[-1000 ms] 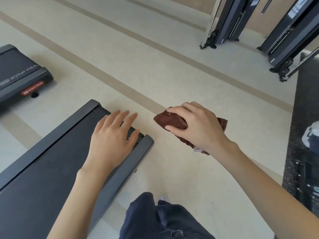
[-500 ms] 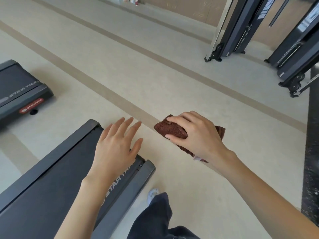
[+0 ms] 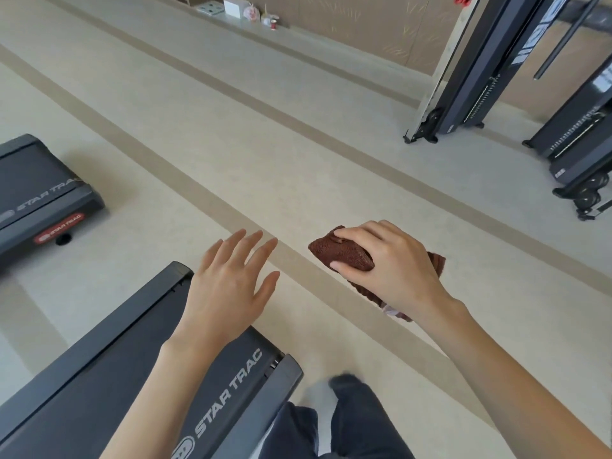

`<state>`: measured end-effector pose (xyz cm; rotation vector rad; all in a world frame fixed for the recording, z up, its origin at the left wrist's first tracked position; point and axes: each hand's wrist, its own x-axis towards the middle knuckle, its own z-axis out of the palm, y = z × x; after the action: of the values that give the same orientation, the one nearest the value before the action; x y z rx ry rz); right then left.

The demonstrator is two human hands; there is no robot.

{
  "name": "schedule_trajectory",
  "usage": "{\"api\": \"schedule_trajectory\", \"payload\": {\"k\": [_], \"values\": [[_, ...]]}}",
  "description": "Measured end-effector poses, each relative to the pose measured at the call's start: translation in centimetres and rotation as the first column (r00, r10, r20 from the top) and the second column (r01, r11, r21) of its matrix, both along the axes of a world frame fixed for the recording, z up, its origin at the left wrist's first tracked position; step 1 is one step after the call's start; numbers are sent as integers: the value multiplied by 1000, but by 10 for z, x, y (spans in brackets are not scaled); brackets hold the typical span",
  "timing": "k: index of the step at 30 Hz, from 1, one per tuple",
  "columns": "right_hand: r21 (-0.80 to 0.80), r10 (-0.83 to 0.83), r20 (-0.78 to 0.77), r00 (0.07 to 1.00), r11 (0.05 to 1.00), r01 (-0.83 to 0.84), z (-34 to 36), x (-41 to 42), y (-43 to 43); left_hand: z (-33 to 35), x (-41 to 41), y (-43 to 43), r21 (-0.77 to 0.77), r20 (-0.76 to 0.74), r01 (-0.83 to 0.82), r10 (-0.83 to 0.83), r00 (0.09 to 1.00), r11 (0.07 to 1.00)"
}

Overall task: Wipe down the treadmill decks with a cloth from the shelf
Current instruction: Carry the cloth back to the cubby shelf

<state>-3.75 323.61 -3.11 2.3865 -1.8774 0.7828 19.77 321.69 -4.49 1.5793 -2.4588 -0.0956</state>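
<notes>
Cloth in hand, held beside the near treadmill deck and not touching it.
The right hand [image 3: 394, 270] grips a folded brown cloth [image 3: 344, 251] over the floor, just right of the rear end of the near Star Trac treadmill deck [image 3: 116, 392]. The left hand [image 3: 228, 289] is open, fingers straight and spread, above that end. The next move probably calls for bringing the cloth left and down, flat onto the deck.

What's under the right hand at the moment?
A folded brown cloth, gripped by the right hand above the beige floor, off the treadmill deck. The hand covers the cloth's middle.
</notes>
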Motion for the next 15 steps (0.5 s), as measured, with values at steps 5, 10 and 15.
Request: {"api": "schedule_trajectory", "payload": {"k": [5,10,15], "values": [[-4,32,14,999,999,-32,-12,-23,-42,-9,-23,-39,6,6,-10,10,1000,1000],[-39,59,18,998,998,-58,-22,-63,-93,-15,-64,-95,-3,-9,-22,22,1000,1000],[1,97,10,995,995,-97,-16,-120,-165,-19,-115,-167,23,-36,-78,79,996,997]]}}
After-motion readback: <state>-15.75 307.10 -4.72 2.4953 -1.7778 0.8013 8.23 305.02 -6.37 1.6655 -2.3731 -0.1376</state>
